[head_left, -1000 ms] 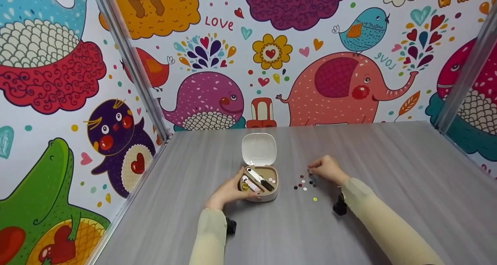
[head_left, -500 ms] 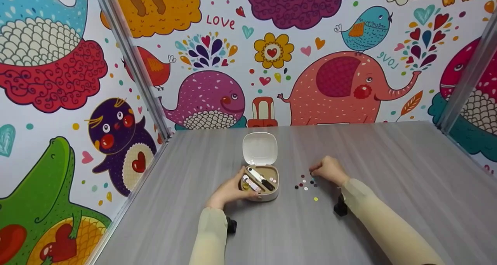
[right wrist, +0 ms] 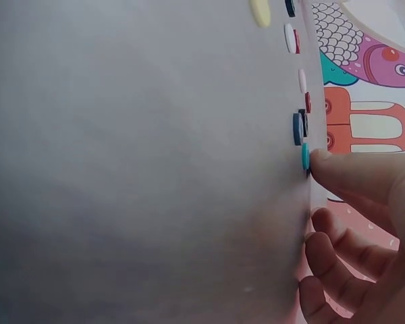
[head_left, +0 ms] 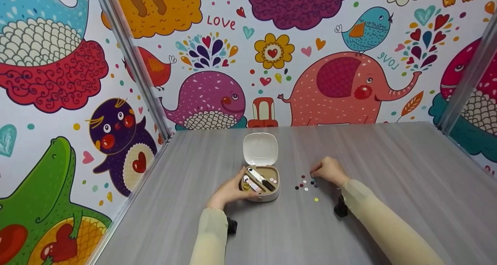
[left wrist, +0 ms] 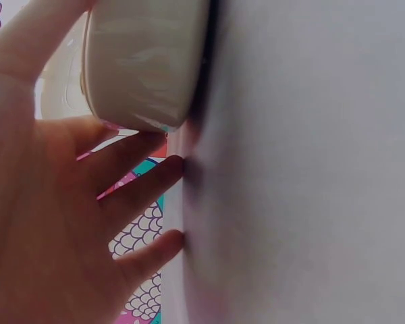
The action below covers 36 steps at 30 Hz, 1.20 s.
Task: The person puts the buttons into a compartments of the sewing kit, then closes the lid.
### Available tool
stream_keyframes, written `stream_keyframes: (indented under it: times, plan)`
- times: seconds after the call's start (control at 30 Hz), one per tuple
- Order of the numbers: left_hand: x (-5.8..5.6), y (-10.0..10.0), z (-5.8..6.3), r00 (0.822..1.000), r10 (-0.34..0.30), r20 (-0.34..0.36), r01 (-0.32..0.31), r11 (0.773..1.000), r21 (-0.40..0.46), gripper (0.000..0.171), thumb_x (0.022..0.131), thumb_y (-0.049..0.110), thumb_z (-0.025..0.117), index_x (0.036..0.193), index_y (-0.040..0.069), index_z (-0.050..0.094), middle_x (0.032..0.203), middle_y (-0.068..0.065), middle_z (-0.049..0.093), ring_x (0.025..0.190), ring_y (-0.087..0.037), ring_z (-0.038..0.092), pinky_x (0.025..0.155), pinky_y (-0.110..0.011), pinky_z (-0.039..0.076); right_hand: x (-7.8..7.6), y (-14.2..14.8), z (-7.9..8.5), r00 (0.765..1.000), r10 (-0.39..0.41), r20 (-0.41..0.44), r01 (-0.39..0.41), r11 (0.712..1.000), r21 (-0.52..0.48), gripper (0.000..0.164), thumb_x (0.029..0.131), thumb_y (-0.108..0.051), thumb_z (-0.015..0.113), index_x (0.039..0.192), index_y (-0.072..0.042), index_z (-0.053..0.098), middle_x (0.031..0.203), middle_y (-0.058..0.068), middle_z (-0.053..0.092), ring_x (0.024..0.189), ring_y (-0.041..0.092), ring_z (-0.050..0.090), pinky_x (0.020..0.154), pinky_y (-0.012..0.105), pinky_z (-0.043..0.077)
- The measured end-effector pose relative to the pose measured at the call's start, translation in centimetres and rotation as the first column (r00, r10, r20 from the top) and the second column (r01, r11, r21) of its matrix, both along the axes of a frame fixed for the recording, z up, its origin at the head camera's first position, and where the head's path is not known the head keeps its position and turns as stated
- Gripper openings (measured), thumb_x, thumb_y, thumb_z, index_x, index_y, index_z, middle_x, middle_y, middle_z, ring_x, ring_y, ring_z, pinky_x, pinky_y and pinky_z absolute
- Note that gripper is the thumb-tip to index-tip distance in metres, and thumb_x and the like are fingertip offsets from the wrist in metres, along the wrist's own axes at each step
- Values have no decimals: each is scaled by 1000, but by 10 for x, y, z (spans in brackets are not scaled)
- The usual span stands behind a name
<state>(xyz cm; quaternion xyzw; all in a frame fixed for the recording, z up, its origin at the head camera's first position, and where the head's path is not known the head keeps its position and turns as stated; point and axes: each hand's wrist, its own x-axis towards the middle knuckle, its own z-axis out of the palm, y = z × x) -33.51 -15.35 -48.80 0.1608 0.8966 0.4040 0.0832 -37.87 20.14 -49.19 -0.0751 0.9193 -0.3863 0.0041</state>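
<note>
A small white box (head_left: 267, 197) with its lid (head_left: 260, 150) raised stands on the table. My left hand (head_left: 230, 191) grips its left side, thumb along the front. In the left wrist view the other fingers (left wrist: 148, 255) spread down to the tabletop. Inside the box lie a white-and-black tool (head_left: 259, 178), a pinkish-white tool (head_left: 251, 183), a gold round item (head_left: 246, 186) and pale buttons (head_left: 272, 180). My right hand (head_left: 329, 171) is at the far edge of the loose buttons, pinching a dark button mostly hidden by the fingertips. A teal button (right wrist: 306, 156) lies against its thumb.
Several loose buttons lie to the right of the box, among them white (head_left: 306, 189), black (head_left: 297, 187) and dark red (head_left: 303, 176) ones. A yellow button (head_left: 316, 199) sits nearer the front. Printed panels (head_left: 217, 101) rise behind the grey table (head_left: 287, 234) and at its sides.
Hardly anything differs: the right fingertips have shifted very slightly and stay at the same spot among the buttons. The left hand keeps its hold on the box. The head view has drifted a little.
</note>
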Motion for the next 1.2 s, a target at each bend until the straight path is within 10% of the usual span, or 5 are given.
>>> stream_keyframes:
  times: [0.57, 1.2]
  plan:
    - [1, 0, -1, 1000, -20, -10, 20, 1000, 12, 113, 72, 45, 83, 154, 4, 17, 153, -23, 28, 135, -41, 34, 108, -53, 31, -1, 4, 5, 999, 12, -37, -13, 1000, -27, 8, 74, -8, 75, 68, -2, 75, 56, -5, 56, 49, 9, 40, 45, 24, 31]
    - [0, 0, -2, 1000, 0, -8, 0, 1000, 19, 116, 70, 49, 83, 155, 6, 18, 153, -22, 29, 136, -40, 33, 108, -51, 31, -2, 7, 37, 999, 27, -40, -28, 999, -21, 7, 79, -6, 73, 79, 0, 77, 78, 16, 72, 62, 24, 63, 51, 28, 48]
